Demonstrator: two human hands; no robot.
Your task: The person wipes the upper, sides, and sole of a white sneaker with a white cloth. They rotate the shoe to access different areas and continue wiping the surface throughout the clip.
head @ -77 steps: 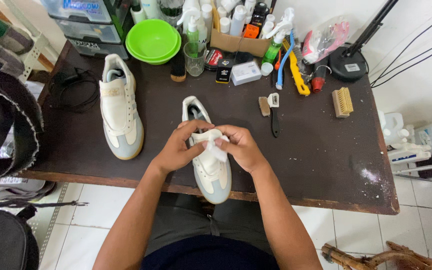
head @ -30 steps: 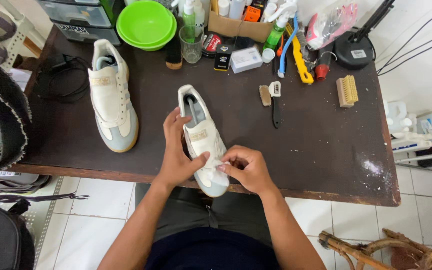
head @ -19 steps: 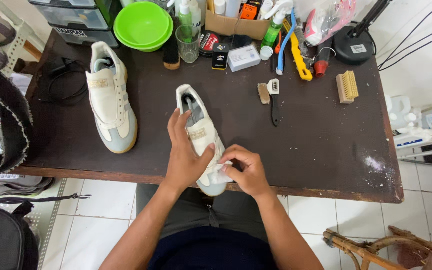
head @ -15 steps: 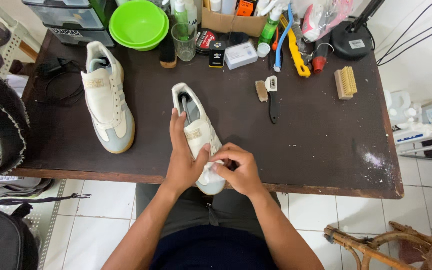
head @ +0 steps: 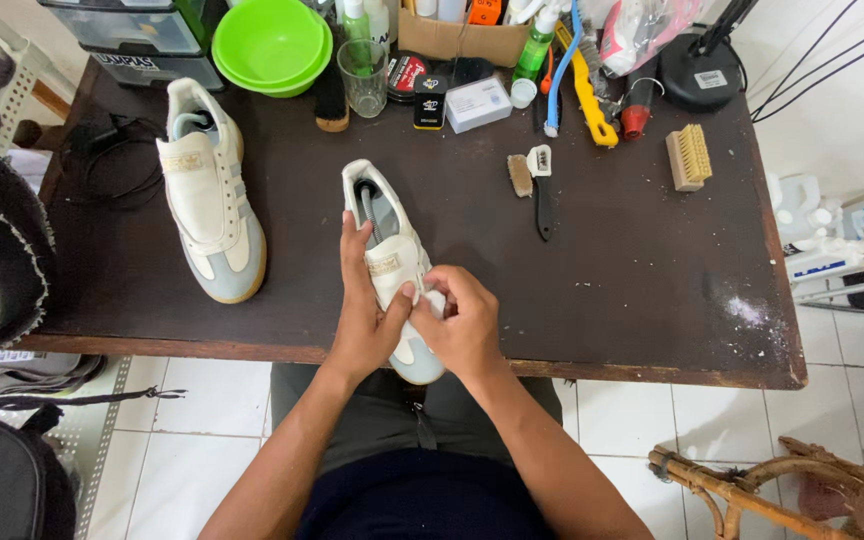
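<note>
Two white sneakers on your bench point(head: 592, 280): your left hand point(head: 364, 320) grips one sneaker point(head: 392, 262); your right hand point(head: 462, 325) pinches its front; second sneaker point(head: 207, 195) apart.

White box point(head: 478, 104) beside cardboard carton point(head: 457, 40)

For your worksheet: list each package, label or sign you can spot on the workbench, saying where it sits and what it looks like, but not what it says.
Cardboard box: back edge, middle; brown, open-topped.
Small box: before it; flat, pale.
Round tin: beside the glass; dark, red label.
Spray bottle: right of the cardboard box; green.
Drawer label: back left; white strip.
</note>
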